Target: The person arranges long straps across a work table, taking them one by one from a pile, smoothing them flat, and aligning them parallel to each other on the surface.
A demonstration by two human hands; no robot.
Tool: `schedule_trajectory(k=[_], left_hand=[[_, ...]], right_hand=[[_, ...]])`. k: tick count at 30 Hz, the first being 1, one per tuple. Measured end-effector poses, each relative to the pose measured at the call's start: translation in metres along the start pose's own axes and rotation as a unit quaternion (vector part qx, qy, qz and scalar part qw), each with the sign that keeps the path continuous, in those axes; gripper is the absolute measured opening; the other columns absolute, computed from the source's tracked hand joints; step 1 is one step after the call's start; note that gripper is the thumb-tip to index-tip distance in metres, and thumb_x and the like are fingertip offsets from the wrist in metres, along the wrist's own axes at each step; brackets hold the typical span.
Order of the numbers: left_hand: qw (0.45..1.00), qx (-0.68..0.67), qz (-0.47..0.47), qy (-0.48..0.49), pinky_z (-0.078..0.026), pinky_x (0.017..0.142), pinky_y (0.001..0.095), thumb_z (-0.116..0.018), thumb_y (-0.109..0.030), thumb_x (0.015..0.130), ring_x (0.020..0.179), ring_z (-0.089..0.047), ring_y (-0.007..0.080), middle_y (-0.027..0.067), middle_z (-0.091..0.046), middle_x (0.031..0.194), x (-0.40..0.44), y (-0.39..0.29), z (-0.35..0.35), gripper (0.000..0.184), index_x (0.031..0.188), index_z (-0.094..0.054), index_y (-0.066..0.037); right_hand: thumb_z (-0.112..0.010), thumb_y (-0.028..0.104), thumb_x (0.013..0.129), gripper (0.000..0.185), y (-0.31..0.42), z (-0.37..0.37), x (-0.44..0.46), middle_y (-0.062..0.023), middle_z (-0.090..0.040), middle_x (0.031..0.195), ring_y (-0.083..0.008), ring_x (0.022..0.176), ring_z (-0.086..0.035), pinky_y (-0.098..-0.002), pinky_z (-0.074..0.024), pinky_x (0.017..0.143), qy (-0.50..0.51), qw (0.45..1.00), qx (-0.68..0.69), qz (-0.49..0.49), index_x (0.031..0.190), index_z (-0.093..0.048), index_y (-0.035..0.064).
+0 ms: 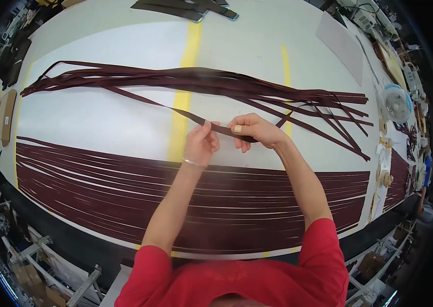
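Note:
A long, thin maroon fabric strip runs from the far bundle down to my hands. My left hand pinches it between thumb and fingers near the middle of the table. Just to the right, my right hand grips the same strip, thumb on top. Between the two hands a short length of it is stretched. Beyond them lies a loose bundle of maroon strips, with several ends fanned out at the right. Closer to me, many maroon strips lie side by side in a wide flat band.
The white table carries yellow tape lines. Dark flat pieces lie at the far edge. A small fan stands at the right, near tape rolls. A cardboard box sits at the left edge.

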State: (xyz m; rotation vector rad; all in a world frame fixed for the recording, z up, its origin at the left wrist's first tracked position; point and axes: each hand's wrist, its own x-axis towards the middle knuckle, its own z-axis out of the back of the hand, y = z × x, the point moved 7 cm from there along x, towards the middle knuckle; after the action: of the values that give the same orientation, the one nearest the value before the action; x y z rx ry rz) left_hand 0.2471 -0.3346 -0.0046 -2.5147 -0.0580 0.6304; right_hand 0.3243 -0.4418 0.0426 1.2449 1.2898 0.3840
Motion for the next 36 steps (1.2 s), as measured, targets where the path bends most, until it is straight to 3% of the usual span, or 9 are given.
schedule_trajectory(k=[6,10,12,16,19,23,25,31,36], left_hand=[[0.997,0.072,-0.032,-0.01,-0.031,0.043,0.023,-0.052,-0.028,0.091,0.046,-0.042,0.0101,-0.0006,-0.048,0.055,-0.004,-0.01,-0.007,0.026,0.09,-0.059,-0.003],[0.999,0.012,0.01,0.033,-0.03,0.042,0.0226,-0.053,-0.028,0.091,0.046,-0.042,0.0099,-0.0008,-0.048,0.054,-0.006,-0.009,-0.015,0.024,0.085,-0.058,-0.006],[0.999,-0.014,0.025,0.044,-0.03,0.041,0.0226,-0.053,-0.028,0.09,0.046,-0.043,0.0099,-0.001,-0.048,0.054,-0.007,-0.008,-0.018,0.022,0.083,-0.056,-0.007],[0.994,0.1,-0.015,0.033,-0.031,0.039,0.0226,-0.054,-0.027,0.09,0.046,-0.045,0.01,-0.0012,-0.049,0.056,-0.008,-0.025,-0.012,0.019,0.081,-0.055,-0.01],[0.994,0.098,-0.033,-0.02,-0.031,0.038,0.0222,-0.053,-0.025,0.089,0.043,-0.043,0.0096,-0.0006,-0.047,0.054,-0.012,-0.044,0.003,0.018,0.08,-0.053,-0.01],[0.984,0.066,-0.144,-0.085,-0.027,0.034,0.0211,-0.05,-0.03,0.092,0.039,-0.035,0.0069,-0.0022,-0.043,0.05,0.005,-0.103,0.067,0.025,0.078,-0.054,-0.01],[0.986,0.033,-0.143,-0.085,-0.027,0.034,0.0203,-0.048,-0.037,0.092,0.039,-0.036,0.0065,-0.0019,-0.045,0.05,0.015,-0.141,0.11,0.031,0.077,-0.056,-0.011],[0.968,0.043,-0.216,-0.12,-0.017,0.032,0.0202,-0.046,-0.039,0.093,0.036,-0.022,0.0057,-0.0048,-0.029,0.045,-0.007,-0.247,0.216,0.036,0.078,-0.058,-0.009],[0.961,0.147,-0.122,-0.2,-0.025,0.034,0.0206,-0.052,-0.037,0.09,0.037,-0.032,0.0067,-0.0028,-0.042,0.049,0.0,-0.189,0.203,0.028,0.084,-0.058,-0.01]], right_hand=[[-0.05,0.016,0.089,0.019,-0.007,0.013,-0.024,-0.0077,-0.061,0.064,-0.0105,0.051,-0.056,-0.0212,-0.045,0.048,-0.002,1.0,0.0,-0.025,0.095,-0.06,0.0001],[-0.05,0.018,0.086,0.022,-0.003,0.019,-0.035,-0.0073,-0.061,0.068,-0.016,0.062,-0.058,-0.0285,-0.0456,0.058,-0.083,0.984,-0.151,0.045,0.098,-0.062,0.0023],[-0.051,0.018,0.086,0.022,0.007,0.01,-0.048,-0.0086,-0.062,0.071,-0.0201,0.067,-0.06,-0.0319,-0.0464,0.063,-0.152,0.937,-0.291,0.121,0.099,-0.063,0.0048],[-0.053,0.023,0.085,0.021,0.022,0.005,-0.075,-0.0133,-0.063,0.081,-0.0319,0.078,-0.059,-0.0379,-0.0462,0.07,-0.221,0.856,-0.457,0.098,0.092,-0.064,0.0067],[-0.057,0.017,0.085,0.016,0.018,0.027,-0.103,-0.0084,-0.06,0.07,-0.0173,0.061,-0.057,-0.0287,-0.0443,0.057,-0.257,0.773,-0.545,0.198,0.088,-0.062,0.0018],[-0.059,0.022,0.085,0.024,-0.01,0.135,-0.167,0.0009,-0.052,0.06,-0.0078,0.054,-0.047,-0.0228,-0.0388,0.05,-0.293,0.887,-0.352,0.058,0.076,-0.059,0.0002],[-0.057,0.023,0.084,0.022,-0.008,0.173,-0.205,0.0034,-0.044,0.057,-0.0059,0.055,-0.04,-0.0226,-0.0357,0.05,-0.316,0.894,-0.317,-0.023,0.077,-0.061,0.002],[-0.059,0.023,0.081,0.021,-0.041,0.238,-0.287,0.0035,-0.042,0.053,-0.0054,0.051,-0.038,-0.0219,-0.0316,0.047,-0.317,0.91,-0.253,-0.082,0.073,-0.06,0.0033],[-0.058,0.011,0.072,0.011,-0.119,0.292,-0.335,-0.0005,-0.056,0.06,-0.0089,0.056,-0.048,-0.0237,-0.0388,0.054,-0.367,0.895,-0.195,-0.162,0.075,-0.064,0.0027]])
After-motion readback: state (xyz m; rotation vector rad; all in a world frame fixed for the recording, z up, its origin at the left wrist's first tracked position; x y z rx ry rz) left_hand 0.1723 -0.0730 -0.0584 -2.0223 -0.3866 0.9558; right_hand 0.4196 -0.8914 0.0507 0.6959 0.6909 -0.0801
